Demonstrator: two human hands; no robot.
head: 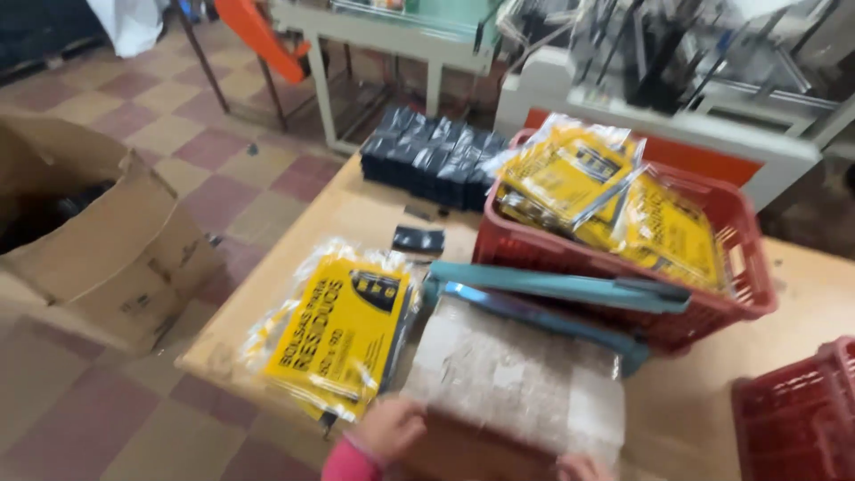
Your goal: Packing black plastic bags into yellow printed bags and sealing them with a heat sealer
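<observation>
My left hand (390, 429) rests on the near left corner of a worn grey block (517, 383) that forms the base of a teal-armed heat sealer (552, 298); its fingers curl on the edge. My right hand (583, 467) shows only as fingertips at the bottom edge, touching the block's near right side. Just left of my left hand lies a stack of yellow plastic packets (343, 330) on the wooden table (356, 218).
A red basket (712, 294) behind the sealer holds more yellow packets (606, 200). Black folded bags (436, 156) are stacked at the table's far end. Another red basket (802, 419) sits at right. An open cardboard box (116, 258) stands on the tiled floor at left.
</observation>
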